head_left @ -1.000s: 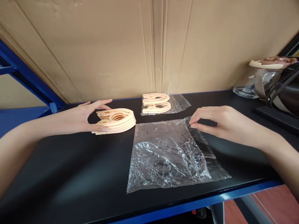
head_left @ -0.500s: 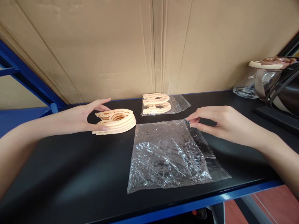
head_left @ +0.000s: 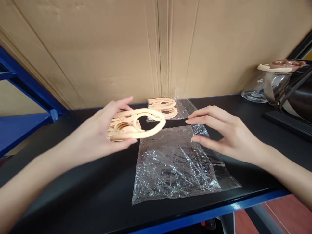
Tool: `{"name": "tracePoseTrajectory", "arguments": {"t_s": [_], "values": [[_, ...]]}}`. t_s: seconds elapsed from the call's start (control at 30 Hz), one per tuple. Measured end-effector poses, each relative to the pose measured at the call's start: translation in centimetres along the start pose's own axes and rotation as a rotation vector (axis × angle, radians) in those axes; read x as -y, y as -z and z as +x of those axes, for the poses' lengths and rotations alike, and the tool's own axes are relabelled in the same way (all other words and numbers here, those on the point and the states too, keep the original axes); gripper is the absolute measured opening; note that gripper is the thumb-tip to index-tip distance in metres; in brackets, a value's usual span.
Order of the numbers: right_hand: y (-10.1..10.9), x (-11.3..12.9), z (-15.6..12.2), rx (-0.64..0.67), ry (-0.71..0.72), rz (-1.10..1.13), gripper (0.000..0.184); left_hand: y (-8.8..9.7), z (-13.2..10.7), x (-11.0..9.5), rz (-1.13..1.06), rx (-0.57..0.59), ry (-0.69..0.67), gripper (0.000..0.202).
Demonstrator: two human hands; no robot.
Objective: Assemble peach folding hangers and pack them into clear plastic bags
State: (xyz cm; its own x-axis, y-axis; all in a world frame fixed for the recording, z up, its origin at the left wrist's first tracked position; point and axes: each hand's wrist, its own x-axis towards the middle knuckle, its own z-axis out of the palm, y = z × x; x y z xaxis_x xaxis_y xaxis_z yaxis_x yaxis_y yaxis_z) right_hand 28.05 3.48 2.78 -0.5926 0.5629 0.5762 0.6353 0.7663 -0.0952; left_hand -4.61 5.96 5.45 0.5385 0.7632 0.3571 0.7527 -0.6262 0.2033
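Observation:
My left hand [head_left: 109,126] grips a cream folded plastic hanger [head_left: 152,133] by its sides, thumb on the near edge and fingers on the far one. Its rounded end points right, raised above the stack of similar hangers [head_left: 119,126], which shows partly behind it. My left hand hides much of that stack. A clear plastic bag [head_left: 175,162] lies flat and crinkled on the black tabletop. Over the bag's far right corner hovers my right hand [head_left: 219,131], fingers apart and nothing held between them.
Behind the flat bag lies another clear bag with cream hangers [head_left: 162,105] inside. A clear object with a brown and cream top [head_left: 275,70] stands at the far right, beside dark items. A cardboard wall [head_left: 109,48] rises behind the black tabletop [head_left: 80,198], which has a blue front edge.
My left hand has moved right, lifting one hanger off the stack. My right hand has let go of the bag's corner and spread its fingers.

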Motion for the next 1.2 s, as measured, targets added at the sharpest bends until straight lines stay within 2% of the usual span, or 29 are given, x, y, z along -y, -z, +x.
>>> {"name": "tracePoseTrajectory", "arguments": {"t_s": [0.1, 0.17, 0.27, 0.33, 0.4, 0.5, 0.67, 0.73, 0.8, 0.93, 1.07, 1.2], "values": [[-0.7, 1.2, 0.0, 0.022, 0.065, -0.004, 0.058, -2.1, -0.7, -3.2, -0.025, -0.055, -0.055, 0.082], [-1.1, 2.0, -0.1, 0.048, 0.107, -0.023, 0.067, -3.4, -1.3, -4.9, 0.003, -0.083, -0.121, 0.081], [-1.8, 3.1, -0.3, 0.086, 0.167, -0.032, 0.063, -4.8, -2.0, -6.5, 0.033, -0.111, -0.231, 0.077], [-2.2, 3.6, -0.3, 0.091, 0.185, -0.014, 0.058, -5.3, -2.1, -6.8, 0.029, -0.107, -0.252, 0.077], [-2.4, 3.7, -0.3, 0.1, 0.153, 0.017, 0.063, -5.4, -2.1, -6.7, -0.012, -0.085, -0.244, 0.083], [-1.5, 2.3, -0.2, 0.155, 0.002, 0.035, 0.077, -5.2, -2.0, -5.9, -0.101, -0.053, -0.206, 0.091], [2.6, -3.6, -1.2, 0.29, -0.219, 0.033, 0.073, -5.4, -2.2, -4.3, -0.152, 0.119, -0.055, 0.06], [4.1, -5.7, -1.9, 0.402, -0.31, 0.039, 0.074, -5.8, -2.3, -3.7, -0.155, 0.188, -0.005, 0.057], [5.0, -6.8, -2.4, 0.535, -0.395, 0.042, 0.07, -6.3, -2.4, -3.1, -0.146, 0.231, 0.015, 0.058], [4.4, -6.2, -2.6, 0.657, -0.401, 0.104, 0.075, -7.1, -2.3, -2.3, -0.09, 0.298, -0.021, 0.062], [3.0, -4.4, -1.8, 0.637, -0.395, 0.108, 0.075, -7.2, -2.0, -2.2, -0.039, 0.342, -0.056, 0.068], [2.7, -3.9, -1.4, 0.638, -0.437, 0.138, 0.064, -7.0, -1.9, -2.6, -0.022, 0.366, -0.016, 0.073]]}}
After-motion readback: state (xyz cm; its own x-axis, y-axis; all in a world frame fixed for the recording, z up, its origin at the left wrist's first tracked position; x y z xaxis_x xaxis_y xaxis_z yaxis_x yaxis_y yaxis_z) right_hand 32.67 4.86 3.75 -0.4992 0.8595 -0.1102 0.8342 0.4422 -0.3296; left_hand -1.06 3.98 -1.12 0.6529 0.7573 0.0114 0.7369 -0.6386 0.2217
